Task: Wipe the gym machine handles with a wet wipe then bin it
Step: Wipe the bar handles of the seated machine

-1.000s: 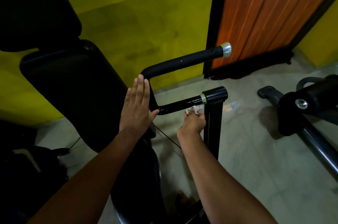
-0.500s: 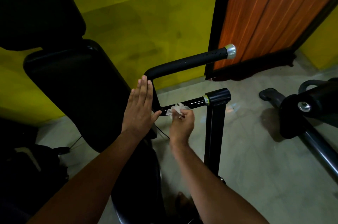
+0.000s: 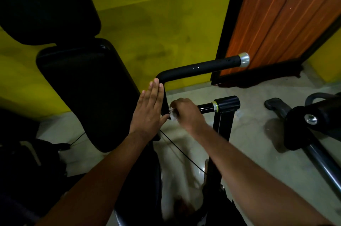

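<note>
Wiping the lower bar (image 3: 205,110) of the gym machine handle, your right hand (image 3: 186,113) was curled over the bar close to its bend. The wet wipe (image 3: 172,113) was bunched under its fingers, and only a small pale scrap showed at the hand's left edge. Your left hand (image 3: 149,109) lay flat, fingers straight and together. It pressed against the upright part of the handle just beside the right hand and gripped nothing.

Several things could have gone wrong from there:

- **Dropped wipe.** With the wipe wadded so small, little of it probably met the metal. A hard stroke could have pulled it out of your fingers and onto the floor (image 3: 258,152).
- **Swinging handle.** The flat left palm braced the handle from one side only. A push from the other side could have let the handle swing away, if it pivots.
- **Knocked knuckles.** A stroke to the right ended at the collar (image 3: 226,104) on the black post, where your knuckles could have hit.
- **Snagged cable.** A thin black cable (image 3: 181,153) ran just below both wrists, and a dropped elbow could have caught it.
- **Missed grip.** The upper padded grip (image 3: 201,68) with its silver cap stood apart from both hands and could easily have been missed.
- **No bin nearby.** No bin was in view, so you would have had to carry the damp wipe off to find one.
</note>
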